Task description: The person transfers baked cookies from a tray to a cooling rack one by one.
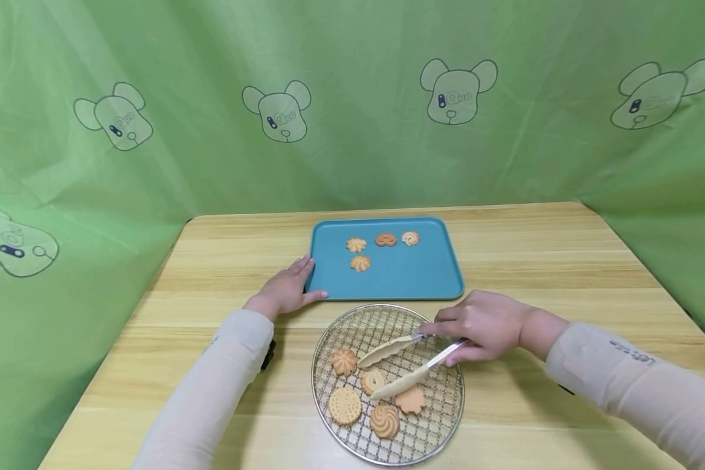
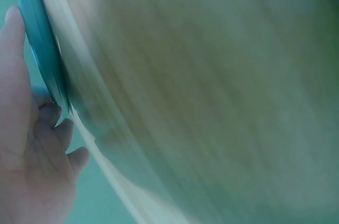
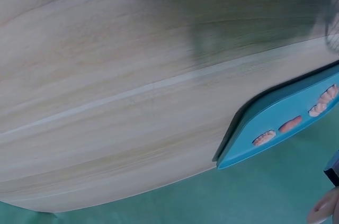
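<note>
My right hand (image 1: 487,325) grips a pair of tongs (image 1: 437,358) with pale tips over a round wire rack (image 1: 382,309). The tongs' arms stand apart, their tips on either side of a ring-shaped cookie (image 1: 371,378). Around it on the rack lie a flower-shaped cookie (image 1: 343,361), a round dotted biscuit (image 1: 344,406), a swirl cookie (image 1: 384,421) and a scalloped cookie (image 1: 411,400). My left hand (image 1: 284,288) rests at the near left corner of a blue tray (image 1: 411,281), thumb on the front rim and fingers along the left side. The left wrist view shows it against the rim (image 2: 39,38).
Several cookies lie on the tray: two ridged ones (image 1: 356,245) at the left, a pretzel-shaped one (image 1: 386,239) and a pale ring-shaped one (image 1: 410,238). Tray and rack stand close together on a wooden table (image 1: 529,248). A green printed curtain (image 1: 364,170) hangs behind and at both sides.
</note>
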`<state>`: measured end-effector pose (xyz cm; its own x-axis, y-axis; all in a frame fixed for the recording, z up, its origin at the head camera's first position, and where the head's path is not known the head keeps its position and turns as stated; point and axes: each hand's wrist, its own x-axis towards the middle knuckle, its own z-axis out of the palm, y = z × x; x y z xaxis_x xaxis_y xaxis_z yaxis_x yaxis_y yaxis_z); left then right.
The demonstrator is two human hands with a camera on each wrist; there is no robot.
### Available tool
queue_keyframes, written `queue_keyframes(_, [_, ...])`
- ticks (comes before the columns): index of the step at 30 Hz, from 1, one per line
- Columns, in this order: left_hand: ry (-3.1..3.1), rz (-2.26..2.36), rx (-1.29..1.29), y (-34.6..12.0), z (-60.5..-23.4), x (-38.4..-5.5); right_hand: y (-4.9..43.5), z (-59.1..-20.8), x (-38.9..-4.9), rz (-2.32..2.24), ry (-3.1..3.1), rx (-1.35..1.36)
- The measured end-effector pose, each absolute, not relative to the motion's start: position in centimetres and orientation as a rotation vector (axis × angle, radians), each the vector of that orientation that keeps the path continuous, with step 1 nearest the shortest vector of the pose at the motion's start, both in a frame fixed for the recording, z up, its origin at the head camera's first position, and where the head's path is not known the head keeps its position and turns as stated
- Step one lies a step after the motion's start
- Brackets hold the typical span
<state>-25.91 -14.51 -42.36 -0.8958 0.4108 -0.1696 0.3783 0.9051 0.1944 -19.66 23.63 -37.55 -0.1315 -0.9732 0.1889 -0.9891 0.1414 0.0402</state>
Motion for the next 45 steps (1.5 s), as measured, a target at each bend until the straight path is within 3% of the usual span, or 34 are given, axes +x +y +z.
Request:
queue_keyframes(18, [2.865,0.251,0.601,-14.5,-42.2,-25.6,23.9,-38.1,-19.6,0.101,-2.313,1.808])
queue_keyframes(45, [2.877,0.232,0.612,-14.6,-42.6,-26.0,22.0,-38.7,-19.9,0.054,-2.808,1.130])
